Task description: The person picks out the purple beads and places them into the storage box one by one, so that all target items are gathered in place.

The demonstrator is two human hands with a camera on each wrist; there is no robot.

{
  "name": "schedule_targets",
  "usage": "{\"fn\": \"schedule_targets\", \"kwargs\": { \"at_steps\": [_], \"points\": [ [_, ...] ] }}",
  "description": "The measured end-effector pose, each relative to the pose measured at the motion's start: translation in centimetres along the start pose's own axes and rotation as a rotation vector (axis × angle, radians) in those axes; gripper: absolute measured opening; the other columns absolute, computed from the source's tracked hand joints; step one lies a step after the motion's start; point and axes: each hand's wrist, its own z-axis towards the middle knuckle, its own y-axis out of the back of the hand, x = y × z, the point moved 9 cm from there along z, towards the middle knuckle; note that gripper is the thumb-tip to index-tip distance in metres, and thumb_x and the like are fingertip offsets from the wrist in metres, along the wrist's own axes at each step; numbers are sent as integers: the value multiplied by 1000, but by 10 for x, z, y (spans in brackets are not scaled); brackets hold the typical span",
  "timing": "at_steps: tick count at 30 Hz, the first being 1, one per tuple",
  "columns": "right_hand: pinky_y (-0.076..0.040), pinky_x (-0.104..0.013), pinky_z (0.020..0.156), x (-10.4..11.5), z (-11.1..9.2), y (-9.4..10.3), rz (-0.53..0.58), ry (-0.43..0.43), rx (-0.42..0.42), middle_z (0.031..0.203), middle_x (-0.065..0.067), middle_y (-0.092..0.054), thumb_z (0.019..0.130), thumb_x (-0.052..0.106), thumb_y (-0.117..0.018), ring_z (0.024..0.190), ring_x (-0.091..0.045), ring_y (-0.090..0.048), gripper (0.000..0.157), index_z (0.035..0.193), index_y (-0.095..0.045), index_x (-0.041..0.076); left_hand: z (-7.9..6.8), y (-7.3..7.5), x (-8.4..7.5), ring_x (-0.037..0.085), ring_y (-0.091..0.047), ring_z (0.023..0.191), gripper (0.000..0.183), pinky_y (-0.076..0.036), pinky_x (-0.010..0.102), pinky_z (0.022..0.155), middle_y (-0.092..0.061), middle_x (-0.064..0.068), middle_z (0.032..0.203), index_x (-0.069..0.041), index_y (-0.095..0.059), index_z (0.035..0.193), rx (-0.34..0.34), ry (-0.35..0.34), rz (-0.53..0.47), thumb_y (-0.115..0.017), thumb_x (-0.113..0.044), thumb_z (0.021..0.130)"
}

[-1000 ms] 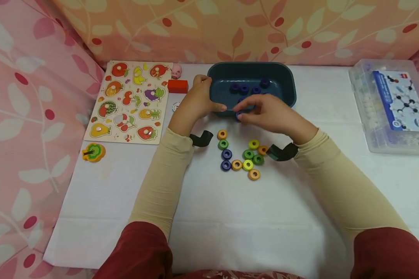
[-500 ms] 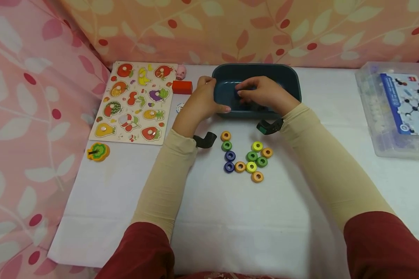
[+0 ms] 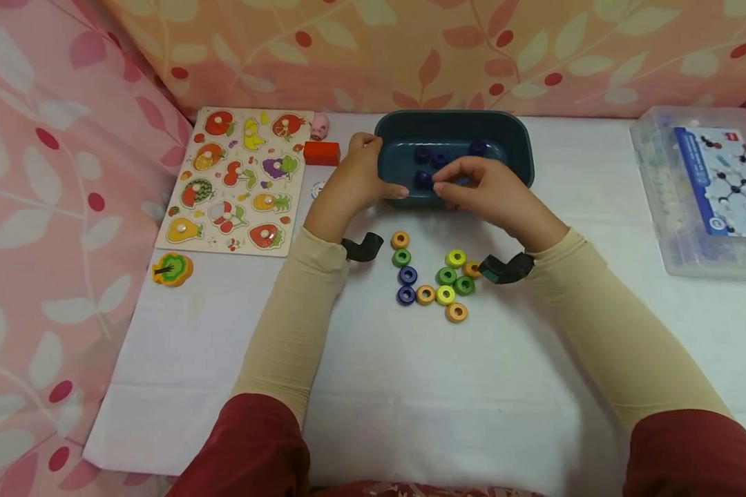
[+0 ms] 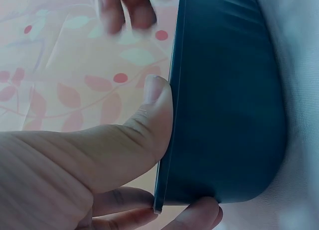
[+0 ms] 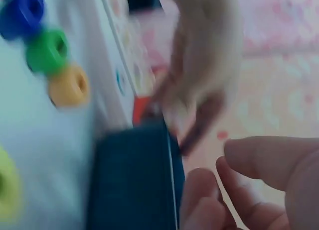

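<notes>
My left hand (image 3: 362, 176) grips the left end of a dark teal plastic bin (image 3: 522, 155), thumb on the near rim and fingers round the end wall. Several dark blue ring-shaped beads (image 3: 423, 154) lie inside. Over the bin's near side is my right hand (image 3: 481, 190), thumb and index fingertips close beside one blue bead (image 3: 423, 180). The right wrist view shows a gap between the thumb (image 5: 254, 158) and the fingers (image 5: 199, 190), with nothing visible in it. Its palm hides part of the bin's contents.
Before the bin lie orange (image 3: 400, 239), green (image 3: 401, 257), blue (image 3: 407, 275) and yellow rings (image 3: 445, 295). A fruit peg puzzle (image 3: 236, 183), red block (image 3: 321, 153), pink pig figure (image 3: 320, 125) and tree piece (image 3: 173, 269) are left. A clear plastic case (image 3: 653, 172) stands right.
My right hand reached farther into the bin with a blue bead at its fingertips, then drew back toward the near rim. The left hand keeps its grip on the bin.
</notes>
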Motion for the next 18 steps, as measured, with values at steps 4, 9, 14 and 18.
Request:
{"fn": "schedule_targets", "kwargs": {
  "at_steps": [4, 9, 14, 18],
  "points": [
    [-50, -33, 69, 3, -19, -31, -117, 90, 67, 104, 1, -69, 89, 38, -76, 82, -24, -58, 24, 106, -72, 21, 1, 2, 1, 20, -33, 146, 105, -32, 36, 121, -7, 0, 168, -15, -17, 162, -6, -11, -2, -80, -45, 83],
    [-48, -33, 66, -3, -28, -73, -249, 127, 192, 92, 2, -69, 84, 35, -81, 74, -19, -59, 24, 99, -71, 20, 3, 2, 2, 20, -33, 146, 105, -33, 36, 121, -7, 1, 168, -13, -17, 161, -9, -27, -13, -80, -44, 83],
    [-48, -35, 67, -6, -30, -84, -283, 138, 201, 89, 3, -68, 80, 35, -85, 74, -19, -59, 28, 97, -70, 18, 3, 1, 1, 20, -33, 147, 106, -33, 35, 121, -7, 2, 167, -12, -18, 161, -7, -37, -27, -81, -44, 82],
    [-47, -35, 71, -11, -25, -75, -301, 121, 169, 94, 2, -68, 81, 33, -84, 80, -19, -57, 27, 100, -72, 20, 2, 0, 0, 20, -32, 147, 106, -33, 35, 121, -6, 1, 167, -14, -17, 162, 1, -28, -27, -80, -45, 82]
  ]
}}
